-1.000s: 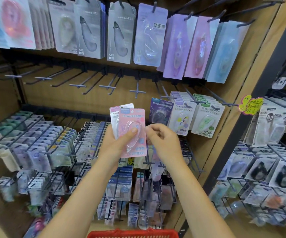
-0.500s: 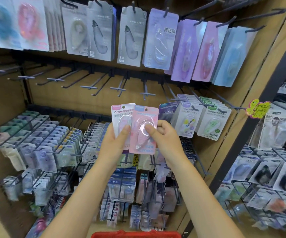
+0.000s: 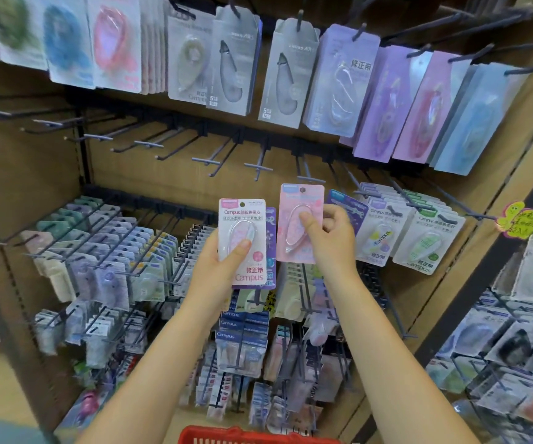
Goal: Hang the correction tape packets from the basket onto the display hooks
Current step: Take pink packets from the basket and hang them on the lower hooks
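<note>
The red basket [image 3: 258,436] is cut off below; top-left packets [image 3: 63,40] are blurred.

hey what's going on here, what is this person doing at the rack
A person is stocking a stationery display. The left hand holds a white-and-pink Campus packet with a purple packet tucked behind it. The right hand pinches a pink packet and holds it up just below the empty hooks of the middle row; it is not hung yet. The rim of a red basket shows at the bottom edge.
</note>
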{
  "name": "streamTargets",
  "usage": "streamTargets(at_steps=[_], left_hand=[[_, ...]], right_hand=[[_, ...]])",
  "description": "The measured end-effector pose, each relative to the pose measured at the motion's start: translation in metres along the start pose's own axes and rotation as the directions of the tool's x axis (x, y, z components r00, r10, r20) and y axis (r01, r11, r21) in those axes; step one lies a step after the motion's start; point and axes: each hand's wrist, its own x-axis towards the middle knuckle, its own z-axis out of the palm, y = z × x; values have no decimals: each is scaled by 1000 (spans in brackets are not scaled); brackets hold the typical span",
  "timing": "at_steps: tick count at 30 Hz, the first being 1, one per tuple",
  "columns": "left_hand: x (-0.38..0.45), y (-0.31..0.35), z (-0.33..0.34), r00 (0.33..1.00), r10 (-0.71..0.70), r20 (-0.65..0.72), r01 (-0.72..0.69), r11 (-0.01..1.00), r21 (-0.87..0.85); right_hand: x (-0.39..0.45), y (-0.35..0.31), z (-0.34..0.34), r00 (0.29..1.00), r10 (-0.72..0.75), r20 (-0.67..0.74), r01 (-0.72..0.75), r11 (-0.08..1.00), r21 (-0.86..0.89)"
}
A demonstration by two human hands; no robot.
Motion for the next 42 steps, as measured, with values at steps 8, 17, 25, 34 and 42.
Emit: streamTargets(at_steps=[8,17,25,34,42], left_hand=[[-1,2,-4,999,-43,28,43,999,-5],[-2,-7,17,984,-17,177,11,999,32],[0,-6,17,997,12,73,-12,1000,7],[1,16,-35,988,102,-119,-96,994,53],[7,22,-54,988,88,-130,-88,996,10]], right_hand=[[-19,-5,-4,969,-236,-66,209,936,-284],[-48,2,-20,920,120,372,-129,992,1],[-33,10,-38,947,197,252,-232,966,116],[-17,-16,38,954,-10,300,19,999,-28],[-6,-15,68,988,-6,153,10,1000,-22]])
